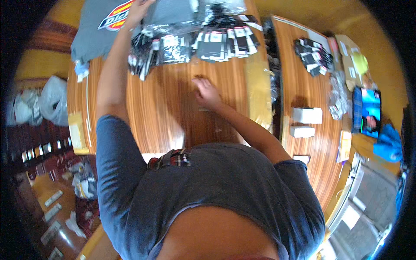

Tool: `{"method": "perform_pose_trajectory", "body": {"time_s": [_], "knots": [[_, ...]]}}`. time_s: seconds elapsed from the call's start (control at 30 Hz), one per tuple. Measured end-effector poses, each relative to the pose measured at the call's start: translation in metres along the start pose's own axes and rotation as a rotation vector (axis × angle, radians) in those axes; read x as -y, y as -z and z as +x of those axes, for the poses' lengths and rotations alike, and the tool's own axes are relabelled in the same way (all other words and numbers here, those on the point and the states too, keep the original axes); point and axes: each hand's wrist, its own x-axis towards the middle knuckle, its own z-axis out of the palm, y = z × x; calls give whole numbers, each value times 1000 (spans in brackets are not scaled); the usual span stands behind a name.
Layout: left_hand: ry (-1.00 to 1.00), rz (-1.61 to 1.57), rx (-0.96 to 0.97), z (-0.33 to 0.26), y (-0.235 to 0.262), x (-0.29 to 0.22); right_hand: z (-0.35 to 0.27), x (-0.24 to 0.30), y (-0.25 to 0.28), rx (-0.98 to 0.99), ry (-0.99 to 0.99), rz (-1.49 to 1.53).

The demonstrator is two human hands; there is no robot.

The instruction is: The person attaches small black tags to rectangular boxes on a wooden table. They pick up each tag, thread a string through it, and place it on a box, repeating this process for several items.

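My left arm reaches to the far edge of the wooden table [156,97]. There my left hand [138,12] is between a dark grey garment [93,37] with a printed logo and a grey piece in clear plastic [171,12]. Its fingertips run into the picture's top edge, so what they grip, if anything, is hidden. Over the middle of the table is my right hand [208,93], fingers stretched to the left and nothing seen in them. Beyond it lie fanned bundles of black and white hang tags [223,43] and a plastic-wrapped bundle [174,48].
A second wooden table [299,86] stands to the right across a narrow gap, bearing more tags [313,55], two small white boxes [307,115] and a lit screen [370,112]. White plastic bags [54,99] are at the left. Brown tape [258,91] covers the near table's right edge.
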Motion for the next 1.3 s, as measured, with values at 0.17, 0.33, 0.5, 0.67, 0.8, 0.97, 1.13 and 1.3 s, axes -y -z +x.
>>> {"method": "perform_pose_trajectory", "body": {"time_s": [0.17,0.33,0.5,0.67,0.8,0.97,1.13,1.3], "knots": [[-78,-45,-261,-14,4,-59,14,14,91,32,-250,851],[-282,-312,-358,-88,-49,-209,13,-6,354,-252,-266,111],[-650,-415,961,-169,-110,-348,-37,-172,516,-388,-734,-305],[-893,-953,1102,-205,-196,-428,-117,-330,584,-619,-980,-778],[-655,-1119,1245,-199,-246,-448,-87,-363,545,-461,-1038,-584],[-665,-1112,1248,-189,-279,-421,-81,-371,551,-435,-1033,-488],[-23,-773,787,-197,-269,-345,-48,-376,533,-385,-810,-758],[223,-780,547,-223,-234,-285,-102,-379,592,-718,-545,-32]]}}
